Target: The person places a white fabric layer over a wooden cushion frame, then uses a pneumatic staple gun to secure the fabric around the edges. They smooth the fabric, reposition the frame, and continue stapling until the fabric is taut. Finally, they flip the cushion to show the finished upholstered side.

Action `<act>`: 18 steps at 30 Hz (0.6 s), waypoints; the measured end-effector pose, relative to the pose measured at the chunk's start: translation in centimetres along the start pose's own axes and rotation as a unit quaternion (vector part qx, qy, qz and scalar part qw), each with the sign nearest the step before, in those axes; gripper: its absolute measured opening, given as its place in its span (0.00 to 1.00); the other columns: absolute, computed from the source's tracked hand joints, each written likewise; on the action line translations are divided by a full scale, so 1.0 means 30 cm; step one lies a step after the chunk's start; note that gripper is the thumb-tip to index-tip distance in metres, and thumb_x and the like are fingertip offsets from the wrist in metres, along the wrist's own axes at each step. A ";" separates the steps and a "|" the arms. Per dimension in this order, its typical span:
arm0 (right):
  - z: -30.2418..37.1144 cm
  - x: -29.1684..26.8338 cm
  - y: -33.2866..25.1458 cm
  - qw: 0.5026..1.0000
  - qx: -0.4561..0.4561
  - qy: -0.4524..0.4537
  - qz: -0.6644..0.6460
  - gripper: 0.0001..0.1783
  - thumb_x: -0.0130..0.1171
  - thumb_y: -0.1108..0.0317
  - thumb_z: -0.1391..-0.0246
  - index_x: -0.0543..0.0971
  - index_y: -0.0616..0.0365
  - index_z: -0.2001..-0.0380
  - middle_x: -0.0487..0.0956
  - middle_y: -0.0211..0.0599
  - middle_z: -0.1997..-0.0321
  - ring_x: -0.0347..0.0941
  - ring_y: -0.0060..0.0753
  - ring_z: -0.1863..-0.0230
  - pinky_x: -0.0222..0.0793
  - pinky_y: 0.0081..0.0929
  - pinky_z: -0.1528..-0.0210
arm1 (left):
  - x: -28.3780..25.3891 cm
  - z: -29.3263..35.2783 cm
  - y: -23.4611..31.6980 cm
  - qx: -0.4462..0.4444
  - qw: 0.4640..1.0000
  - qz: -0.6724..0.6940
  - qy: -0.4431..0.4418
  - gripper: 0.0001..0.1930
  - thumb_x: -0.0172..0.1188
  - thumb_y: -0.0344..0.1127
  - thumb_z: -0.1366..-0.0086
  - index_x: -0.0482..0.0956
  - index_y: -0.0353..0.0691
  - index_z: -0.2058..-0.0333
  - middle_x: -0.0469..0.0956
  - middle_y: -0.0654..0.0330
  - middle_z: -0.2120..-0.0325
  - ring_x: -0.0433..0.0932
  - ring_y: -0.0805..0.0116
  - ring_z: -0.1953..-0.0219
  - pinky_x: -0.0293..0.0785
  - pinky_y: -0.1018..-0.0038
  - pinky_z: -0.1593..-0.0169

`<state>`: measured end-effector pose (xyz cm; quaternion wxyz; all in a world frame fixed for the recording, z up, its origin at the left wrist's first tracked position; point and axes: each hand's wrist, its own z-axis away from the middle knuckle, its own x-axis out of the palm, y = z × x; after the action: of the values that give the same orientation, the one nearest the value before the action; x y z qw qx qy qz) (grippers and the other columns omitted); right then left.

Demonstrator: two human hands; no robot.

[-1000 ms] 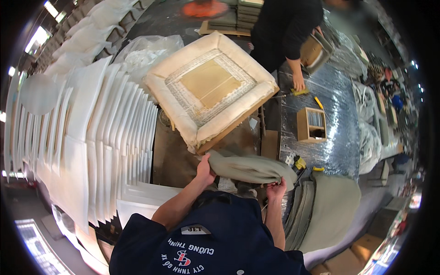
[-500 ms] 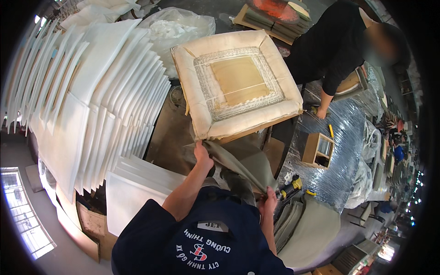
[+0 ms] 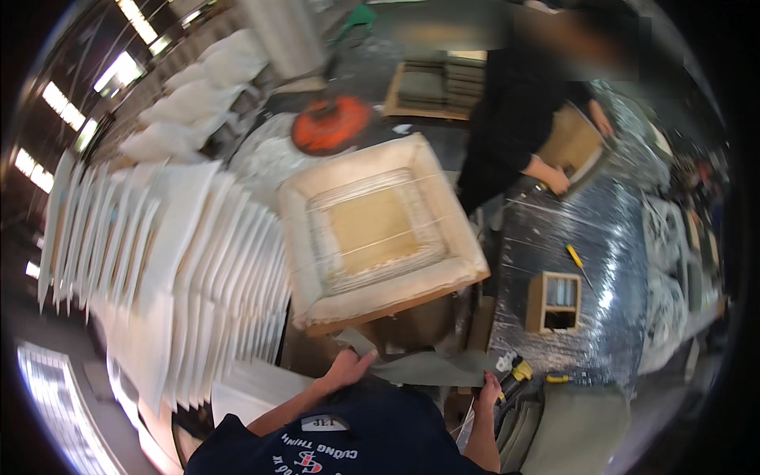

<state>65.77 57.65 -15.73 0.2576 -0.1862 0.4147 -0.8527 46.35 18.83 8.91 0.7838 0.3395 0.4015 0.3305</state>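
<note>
A strip of grey-green fabric [image 3: 431, 370] stretches between my two hands in front of my body. My left hand [image 3: 350, 366] pinches its left end, with a small flap standing up above the fingers. At the other end, my right hand [image 3: 488, 388] is closed on the fabric's edge. Just beyond the cloth a square padded seat [image 3: 313, 307] in cream material rests, tilted, with a stitched inner border, a yellowish middle and thin cords across it. Neither hand touches the seat. What supports it is mostly hidden.
Tall stacks of white padded sheets [image 3: 150, 269] stand at the left. On the plastic-wrapped table [image 3: 609, 317] at right lie a small wooden box [image 3: 538, 305], a yellow-handled screwdriver [image 3: 575, 256], a yellow-and-black power tool [image 3: 518, 376] and folded grey-green fabric [image 3: 582, 427]. A co-worker in black handles a panel [image 3: 574, 142].
My head view has shifted, so the seat sits lower in the picture. The fabric has come away from the seat's near corner and is now drawn out level between my hands.
</note>
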 end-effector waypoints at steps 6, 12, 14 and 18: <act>0.185 -0.095 -0.278 0.984 -0.046 0.148 -0.091 0.16 0.53 0.69 0.39 0.81 0.61 0.51 0.83 0.34 0.61 0.79 0.26 0.68 0.75 0.26 0.72 | 0.214 -0.344 0.295 0.078 0.953 0.029 -0.291 0.19 0.51 0.45 0.26 0.81 0.34 0.56 0.83 0.59 0.63 0.77 0.69 0.57 0.73 0.68 0.51; 0.484 -0.050 -0.438 0.940 -0.169 0.174 -0.239 0.16 0.51 0.73 0.37 0.78 0.64 0.48 0.82 0.37 0.61 0.78 0.24 0.72 0.77 0.23 0.73 | 0.440 -0.786 0.659 -0.112 0.800 0.532 -0.255 0.18 0.52 0.43 0.28 0.77 0.37 0.49 0.82 0.60 0.54 0.80 0.62 0.51 0.74 0.64 0.44; 0.552 0.138 -0.508 0.939 -0.186 0.156 -0.243 0.15 0.51 0.74 0.36 0.78 0.65 0.49 0.82 0.38 0.60 0.78 0.26 0.72 0.78 0.25 0.72 | 0.370 -0.860 0.830 -0.136 0.723 0.617 -0.278 0.22 0.51 0.48 0.28 0.75 0.38 0.46 0.82 0.57 0.52 0.80 0.57 0.48 0.73 0.61 0.40; 0.549 0.647 -0.612 0.942 -0.216 0.125 -0.224 0.12 0.54 0.72 0.36 0.81 0.65 0.53 0.80 0.34 0.60 0.77 0.24 0.70 0.78 0.25 0.69 | -0.001 -0.963 0.923 -0.024 0.689 0.668 -0.280 0.31 0.44 0.58 0.30 0.75 0.37 0.44 0.79 0.50 0.47 0.77 0.49 0.43 0.68 0.51 0.35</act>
<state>53.79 45.67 10.71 -0.0398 -0.2173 0.5652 -0.7948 14.87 41.77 18.08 0.4402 0.5757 -0.1775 0.6658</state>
